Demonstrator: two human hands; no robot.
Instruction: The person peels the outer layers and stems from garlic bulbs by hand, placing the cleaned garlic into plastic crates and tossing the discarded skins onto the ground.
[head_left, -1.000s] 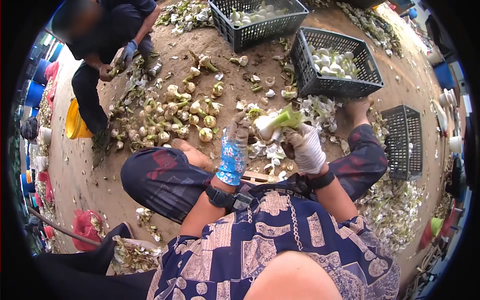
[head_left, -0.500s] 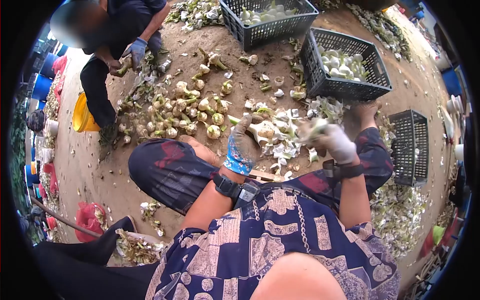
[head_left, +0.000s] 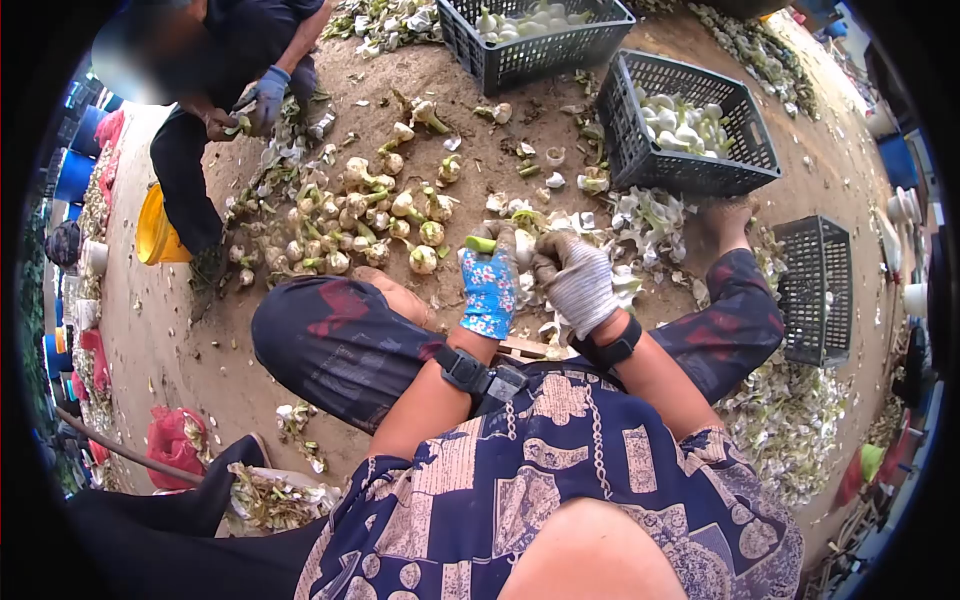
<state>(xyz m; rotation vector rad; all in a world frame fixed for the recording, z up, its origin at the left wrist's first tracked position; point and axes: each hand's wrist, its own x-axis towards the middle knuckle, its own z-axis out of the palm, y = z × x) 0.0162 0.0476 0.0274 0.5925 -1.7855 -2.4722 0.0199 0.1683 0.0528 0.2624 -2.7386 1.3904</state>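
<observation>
My left hand [head_left: 491, 275], in a blue floral glove with soiled fingers, is closed round a garlic bulb; its cut green stem [head_left: 480, 244] sticks out on the left. Close beside it on the right, my right hand [head_left: 578, 278] wears a whitish knit glove with dirty fingertips. Its fingers are curled in against the bulb, and what they pinch is hidden. Beneath and around both hands lie pale peeled garlic skins [head_left: 650, 225]. Left of them, a pile of unpeeled garlic bulbs [head_left: 345, 225] with green stems rests on the sandy ground.
Two dark crates hold white peeled garlic, one crate [head_left: 690, 172] at the right and another crate [head_left: 530, 50] at the top. A third crate [head_left: 815, 290] stands further right. A co-worker [head_left: 250, 50] handles garlic at the upper left, beside a yellow bucket [head_left: 160, 230].
My right hand has swung left and inward from above the skins to the bulb. My left hand has turned, so the stem end faces left. The co-worker's hands have shifted slightly.
</observation>
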